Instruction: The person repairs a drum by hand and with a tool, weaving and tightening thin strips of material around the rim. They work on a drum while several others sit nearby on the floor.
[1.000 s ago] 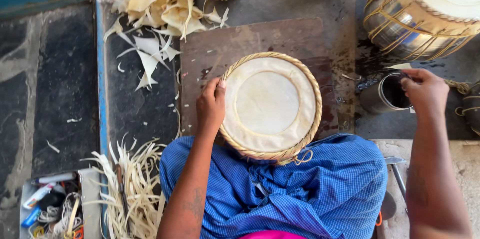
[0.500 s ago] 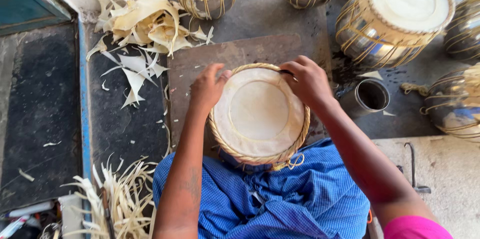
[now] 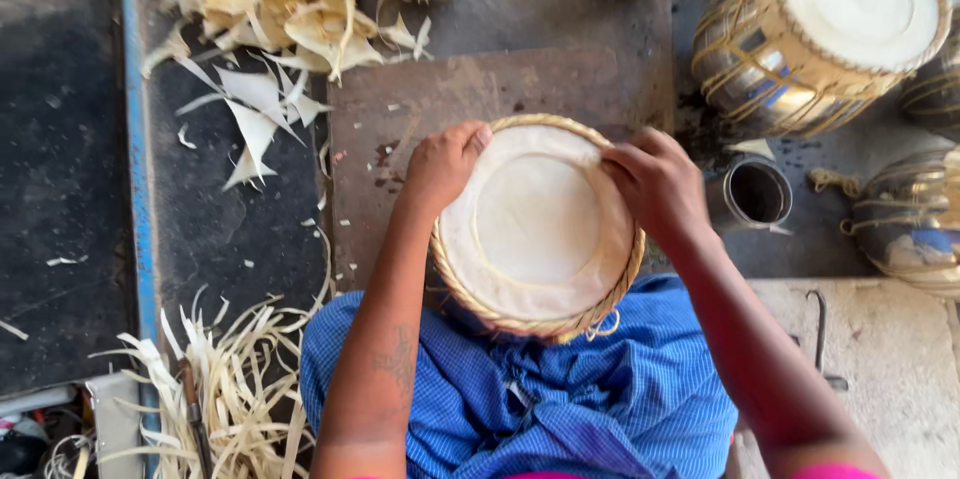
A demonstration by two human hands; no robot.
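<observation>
A round drum head (image 3: 535, 229) of pale hide with a braided straw-coloured rim rests on my lap, over a blue checked cloth (image 3: 560, 409). My left hand (image 3: 445, 164) grips its upper left rim, thumb on the hide. My right hand (image 3: 655, 184) presses on the upper right edge, fingers curled over the rim. Both hands touch the drum head.
A brown board (image 3: 420, 104) lies under the drum head. A small metal cup (image 3: 755, 194) stands to the right. Laced metal drums (image 3: 820, 34) sit at the back and right. Hide scraps (image 3: 270, 9) pile up at back left; pale strips (image 3: 230, 389) lie at front left.
My right hand left the metal cup and came onto the drum head's right rim. The view has shifted closer and slightly right.
</observation>
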